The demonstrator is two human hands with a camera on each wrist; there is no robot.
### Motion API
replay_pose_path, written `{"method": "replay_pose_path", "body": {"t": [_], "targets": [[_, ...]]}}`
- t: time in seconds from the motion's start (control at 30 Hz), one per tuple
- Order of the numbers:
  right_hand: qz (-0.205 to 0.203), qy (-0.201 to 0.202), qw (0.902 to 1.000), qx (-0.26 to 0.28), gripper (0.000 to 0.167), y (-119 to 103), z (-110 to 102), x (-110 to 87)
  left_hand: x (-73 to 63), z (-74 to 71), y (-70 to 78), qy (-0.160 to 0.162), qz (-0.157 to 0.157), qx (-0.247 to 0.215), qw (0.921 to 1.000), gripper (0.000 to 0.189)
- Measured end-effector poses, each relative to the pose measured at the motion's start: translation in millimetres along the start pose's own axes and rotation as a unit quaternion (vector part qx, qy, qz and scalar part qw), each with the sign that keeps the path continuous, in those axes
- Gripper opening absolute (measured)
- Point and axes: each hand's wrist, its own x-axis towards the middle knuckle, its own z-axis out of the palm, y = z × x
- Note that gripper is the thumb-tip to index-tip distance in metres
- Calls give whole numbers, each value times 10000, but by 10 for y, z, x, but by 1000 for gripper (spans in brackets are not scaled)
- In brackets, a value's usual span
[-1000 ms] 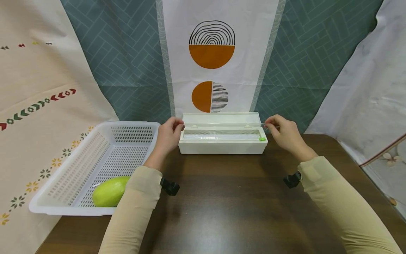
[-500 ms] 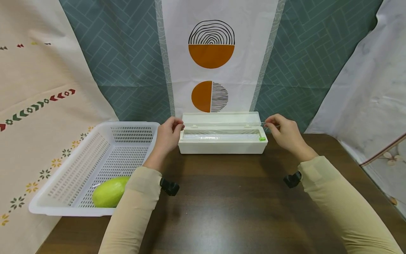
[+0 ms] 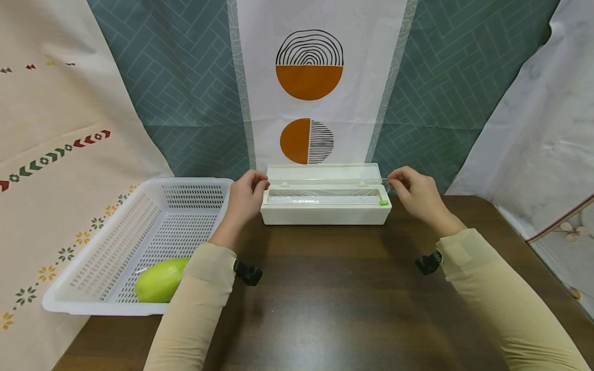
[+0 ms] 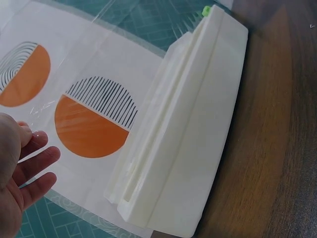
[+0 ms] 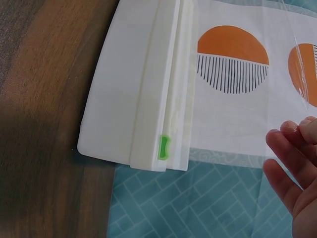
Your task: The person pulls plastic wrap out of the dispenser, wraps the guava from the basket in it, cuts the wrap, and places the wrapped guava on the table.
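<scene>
A white cling film dispenser (image 3: 326, 215) stands at the back of the table with its lid (image 3: 325, 172) raised. From its slot a clear sheet of cling film (image 3: 325, 181) stretches upward, its top edge spanning both hands. At the left corner my left hand (image 3: 246, 197) pinches that edge between thumb and forefinger. My right hand (image 3: 416, 195) pinches the opposite corner. Both wrist views show the other fingers loosely bent, below the film's edge. A green slide cutter (image 5: 164, 147) sits at the dispenser's right end. The roll inside shows only partly.
To the left is a white perforated plastic basket (image 3: 111, 308) with a smooth yellow-green fruit (image 3: 160, 281), partly hidden behind the left sleeve. Brown wooden tabletop (image 3: 320, 288) extends in front of the dispenser. Patterned cloths (image 3: 185, 93) hang behind and at both sides.
</scene>
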Motion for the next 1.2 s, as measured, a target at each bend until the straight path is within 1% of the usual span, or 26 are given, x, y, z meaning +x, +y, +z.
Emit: {"method": "replay_pose_path", "body": {"t": [0.43, 0.87, 1.2], "targets": [[-8, 83, 10000, 41, 8, -25, 0, 11, -17, -25, 39, 48, 15, -57, 10000, 14], [26, 67, 9998, 199, 9, -65, -11, 1, -12, -28, 35, 64, 1, -65, 10000, 14], [-22, 69, 9995, 297, 10, -100, -47, -1, -7, -32, 42, 53, -80, -171, 9998, 14]]}}
